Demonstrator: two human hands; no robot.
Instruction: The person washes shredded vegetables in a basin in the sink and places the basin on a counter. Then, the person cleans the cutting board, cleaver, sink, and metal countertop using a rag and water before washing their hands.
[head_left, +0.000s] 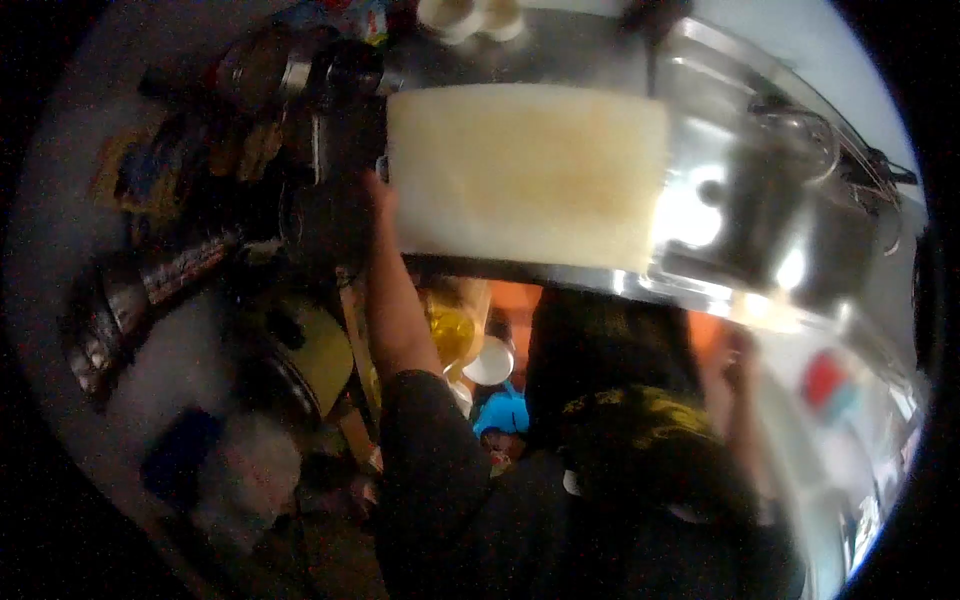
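A pale, yellowish cutting board (530, 175) lies across the steel counter, beside the sink (790, 215). At the board's left edge is my left hand (378, 195), its forearm stretched forward. The fingers merge into the dark area there, so whether they grip anything is hidden. My right hand (738, 355) hangs low by the sink's front edge, smeared by motion. What it holds, if anything, does not show.
Two whitish round containers (470, 18) stand behind the board. A curved metal faucet (815, 140) is at the sink. Below the counter are a white round item (489, 361) and a blue item (502, 411). Dark cookware-like clutter fills the left.
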